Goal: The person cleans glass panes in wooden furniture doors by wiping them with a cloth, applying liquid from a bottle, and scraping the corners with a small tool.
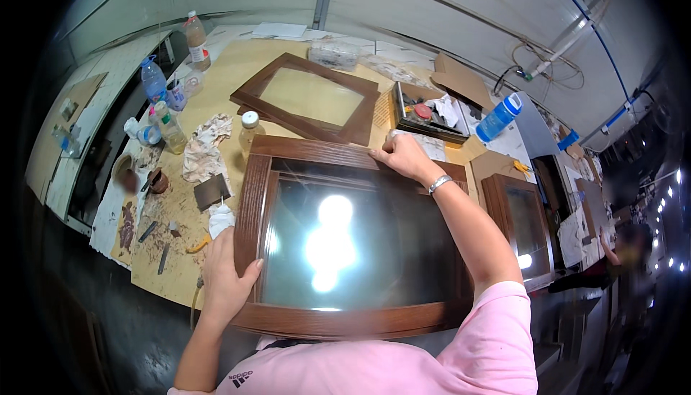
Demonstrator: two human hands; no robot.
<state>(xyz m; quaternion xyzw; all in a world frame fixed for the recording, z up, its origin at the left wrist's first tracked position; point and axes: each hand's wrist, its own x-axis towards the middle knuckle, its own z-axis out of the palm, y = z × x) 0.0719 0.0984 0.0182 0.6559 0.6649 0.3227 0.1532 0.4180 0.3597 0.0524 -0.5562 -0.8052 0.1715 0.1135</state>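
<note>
A brown wooden cabinet door [252, 179] with a dark glass panel [389, 251] lies in front of me, its near edge by my body. Bright lamps reflect in the glass. My left hand [229, 274] is closed on the door's left side, thumb over the face and fingers at the outer edge. At the far rail my right hand [404, 157] is bent into a pinch, its thumb against the wood. Whatever lies under those fingertips is hidden. Just beyond the door stands a small white-capped bottle [250, 134].
Behind lie brown frames [288, 71]. Further right are a tool box [432, 132], a blue bottle [498, 118] and another glazed door [497, 208]. Crumpled paper [207, 146], a dark square pad [211, 192], bottles and a stained pot [126, 172] crowd the left. Another person [626, 251] is far right.
</note>
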